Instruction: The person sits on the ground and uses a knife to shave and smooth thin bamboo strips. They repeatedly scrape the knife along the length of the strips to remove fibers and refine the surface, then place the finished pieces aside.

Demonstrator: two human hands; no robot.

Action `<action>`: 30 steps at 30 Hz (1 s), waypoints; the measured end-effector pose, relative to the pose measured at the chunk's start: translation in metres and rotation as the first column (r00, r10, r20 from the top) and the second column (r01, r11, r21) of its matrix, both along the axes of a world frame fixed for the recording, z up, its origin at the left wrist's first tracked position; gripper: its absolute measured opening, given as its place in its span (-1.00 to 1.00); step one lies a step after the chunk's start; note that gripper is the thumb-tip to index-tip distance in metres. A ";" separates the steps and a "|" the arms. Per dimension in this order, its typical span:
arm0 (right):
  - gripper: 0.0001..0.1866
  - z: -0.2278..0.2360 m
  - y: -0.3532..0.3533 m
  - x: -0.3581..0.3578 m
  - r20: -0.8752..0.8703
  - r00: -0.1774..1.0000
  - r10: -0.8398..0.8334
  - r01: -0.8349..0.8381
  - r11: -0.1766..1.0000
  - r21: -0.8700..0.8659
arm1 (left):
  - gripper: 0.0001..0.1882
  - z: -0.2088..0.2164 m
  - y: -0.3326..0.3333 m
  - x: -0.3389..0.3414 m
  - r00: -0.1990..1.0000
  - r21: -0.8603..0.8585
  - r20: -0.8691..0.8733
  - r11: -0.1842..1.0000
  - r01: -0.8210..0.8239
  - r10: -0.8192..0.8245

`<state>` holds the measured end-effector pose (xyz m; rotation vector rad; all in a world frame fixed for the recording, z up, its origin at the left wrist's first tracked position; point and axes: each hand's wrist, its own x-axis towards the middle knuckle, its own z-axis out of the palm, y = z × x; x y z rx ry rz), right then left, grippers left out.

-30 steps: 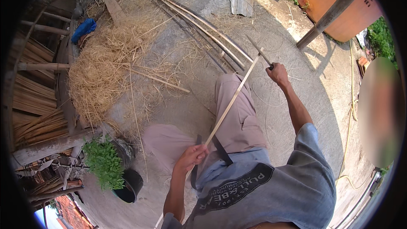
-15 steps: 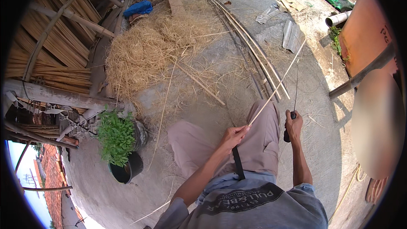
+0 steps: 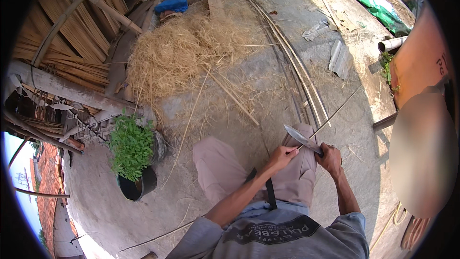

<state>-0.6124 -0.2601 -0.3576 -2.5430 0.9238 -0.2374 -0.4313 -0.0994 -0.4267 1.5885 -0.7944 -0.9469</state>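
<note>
One slender bamboo strip [image 3: 338, 110] is being pinched in the left hand [image 3: 281, 157], slanting over the right trouser leg [image 3: 293, 182]; one knife [image 3: 301, 137] is being gripped by its handle in the right hand [image 3: 330, 158], its blade crossing the strip.

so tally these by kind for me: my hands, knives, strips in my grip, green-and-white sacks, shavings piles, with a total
Hands: 2, left hand and right hand
Knife: 1
Held long thin strip: 1
Green-and-white sack: 1
Shavings pile: 1
Total: 6
</note>
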 end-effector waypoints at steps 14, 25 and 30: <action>-0.37 -0.109 -0.141 -0.107 -0.380 0.600 -0.704 0.794 0.581 0.176 | -0.64 0.129 0.166 0.080 0.989 0.415 0.132 0.910 0.006 -0.067; -0.68 0.055 -0.018 0.116 0.444 0.875 0.194 -0.112 0.973 -0.204 | -0.67 0.166 0.108 0.107 0.888 0.362 0.460 0.915 -0.178 -0.009; -0.71 0.047 0.005 0.162 0.273 0.874 0.401 -0.403 0.914 -0.054 | -0.72 0.174 0.109 0.100 0.812 0.232 0.581 0.945 -0.229 0.054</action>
